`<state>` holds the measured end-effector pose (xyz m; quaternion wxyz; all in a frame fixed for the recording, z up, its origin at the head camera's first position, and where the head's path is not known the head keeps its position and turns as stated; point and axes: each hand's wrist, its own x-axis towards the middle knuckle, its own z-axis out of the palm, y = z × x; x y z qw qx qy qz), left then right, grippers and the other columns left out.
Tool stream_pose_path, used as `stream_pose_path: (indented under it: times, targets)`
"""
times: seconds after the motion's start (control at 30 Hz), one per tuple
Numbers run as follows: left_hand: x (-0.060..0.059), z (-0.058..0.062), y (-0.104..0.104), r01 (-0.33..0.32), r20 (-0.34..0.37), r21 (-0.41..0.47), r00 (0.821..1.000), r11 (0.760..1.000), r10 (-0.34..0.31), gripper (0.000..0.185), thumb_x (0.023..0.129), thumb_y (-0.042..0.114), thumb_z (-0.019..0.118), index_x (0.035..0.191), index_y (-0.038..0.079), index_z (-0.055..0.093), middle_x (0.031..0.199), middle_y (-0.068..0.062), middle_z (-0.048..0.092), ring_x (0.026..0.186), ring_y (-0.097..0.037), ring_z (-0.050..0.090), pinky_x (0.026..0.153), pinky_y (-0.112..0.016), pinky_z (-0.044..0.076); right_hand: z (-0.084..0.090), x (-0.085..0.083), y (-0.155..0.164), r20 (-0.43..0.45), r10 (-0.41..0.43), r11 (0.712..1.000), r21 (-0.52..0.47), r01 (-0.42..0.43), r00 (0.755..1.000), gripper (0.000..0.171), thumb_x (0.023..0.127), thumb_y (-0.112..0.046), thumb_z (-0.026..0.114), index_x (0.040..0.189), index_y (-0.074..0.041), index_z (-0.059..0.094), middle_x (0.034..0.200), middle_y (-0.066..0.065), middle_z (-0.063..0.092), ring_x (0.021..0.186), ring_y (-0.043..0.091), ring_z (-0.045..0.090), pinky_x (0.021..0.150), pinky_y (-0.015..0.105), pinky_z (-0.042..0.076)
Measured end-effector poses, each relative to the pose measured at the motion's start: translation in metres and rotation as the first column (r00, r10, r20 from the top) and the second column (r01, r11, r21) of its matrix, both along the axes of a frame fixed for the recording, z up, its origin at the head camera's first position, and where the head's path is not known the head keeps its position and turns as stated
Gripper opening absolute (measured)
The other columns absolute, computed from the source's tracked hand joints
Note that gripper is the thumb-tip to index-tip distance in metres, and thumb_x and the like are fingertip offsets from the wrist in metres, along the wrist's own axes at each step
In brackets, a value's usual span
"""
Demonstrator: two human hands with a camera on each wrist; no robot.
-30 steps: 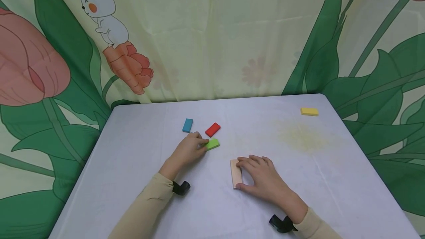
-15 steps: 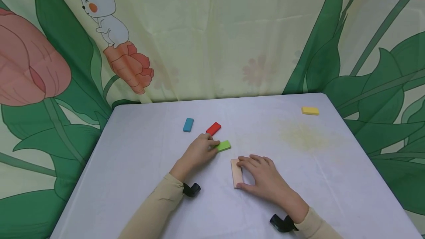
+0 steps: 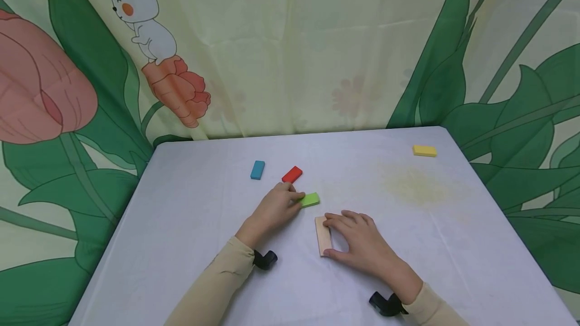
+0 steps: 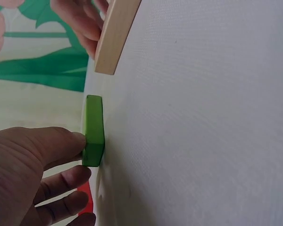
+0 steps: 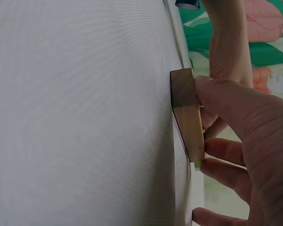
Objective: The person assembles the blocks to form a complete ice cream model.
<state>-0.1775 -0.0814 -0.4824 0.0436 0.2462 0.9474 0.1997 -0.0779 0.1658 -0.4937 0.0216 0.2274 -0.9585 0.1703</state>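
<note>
Left grip (image 3: 277,207) pinching green block (image 3: 310,199) at fingertips, right grip (image 3: 358,242) clasping wooden block (image 3: 322,236) just beside.

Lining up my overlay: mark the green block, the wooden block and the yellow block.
green block (image 3: 310,199), head view, top face.
wooden block (image 3: 322,236), head view, top face left of the fingers.
yellow block (image 3: 424,151), head view, top face.

We see a tight cluster near the table's (image 3: 190,245) middle: the green block (image 3: 310,199) lies just beside the wooden block (image 3: 322,235), leaving only a narrow gap, with the red block (image 3: 292,174) and blue block (image 3: 257,169) close behind. Toward the right edge, only the yellow block (image 3: 424,151) at the far right corner interrupts open cloth; the near left corner lies open too.
</note>
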Motion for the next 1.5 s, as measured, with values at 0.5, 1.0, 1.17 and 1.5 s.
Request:
stream_pose_path:
  times: [0.5, 1.0, 1.17, 1.5]
  targets:
    - [0.002, -0.005, 0.010, 0.035, -0.027, 0.004, 0.999, 0.999, -0.035, 0.036, 0.098, 0.022, 0.073, 0.133, 0.017, 0.072, 0.107, -0.001, 0.062, 0.092, -0.012, 0.054, 0.078, -0.023, 0.049, 0.001, 0.001, -0.001, 0.000, 0.002, 1.000, -0.026, -0.002, 1.000, 0.064, 0.082, -0.064, 0.077, 0.135, -0.029, 0.063, 0.151, -0.009, 0.057, 0.139, 0.035, 0.050, 0.109, 0.064, 0.037]
    - [0.004, -0.009, 0.020, 0.020, -0.085, 0.017, 0.996, 1.000, -0.019, 0.038, 0.099, 0.022, 0.071, 0.136, 0.015, 0.070, 0.110, -0.003, 0.069, 0.097, -0.016, 0.064, 0.082, -0.028, 0.054, 0.004, -0.004, 0.005, 0.033, -0.023, 0.998, -0.050, 0.025, 0.999, 0.061, 0.098, -0.049, 0.067, 0.151, -0.022, 0.052, 0.152, 0.002, 0.055, 0.139, 0.029, 0.052, 0.109, 0.059, 0.041]
    - [0.012, -0.002, 0.016, -0.135, 0.025, 0.158, 0.991, 0.978, 0.133, 0.036, 0.100, 0.020, 0.066, 0.135, 0.012, 0.070, 0.112, -0.002, 0.073, 0.097, -0.017, 0.064, 0.084, -0.032, 0.055, 0.000, -0.011, 0.009, 0.067, -0.040, 0.991, -0.123, 0.048, 0.997, 0.059, 0.102, -0.037, 0.064, 0.155, -0.019, 0.047, 0.152, 0.004, 0.055, 0.137, 0.031, 0.054, 0.106, 0.059, 0.043]
    - [0.032, 0.007, 0.014, -0.310, 0.334, 0.306, 0.920, 0.900, 0.203, 0.036, 0.102, 0.024, 0.060, 0.134, 0.011, 0.069, 0.127, -0.005, 0.073, 0.093, -0.016, 0.063, 0.080, -0.032, 0.055, 0.012, -0.027, 0.013, 0.399, -0.041, 0.912, -0.360, 0.197, 0.916, 0.058, 0.105, -0.021, 0.058, 0.160, -0.016, 0.040, 0.150, 0.004, 0.057, 0.100, 0.018, 0.061, 0.080, 0.035, 0.051]
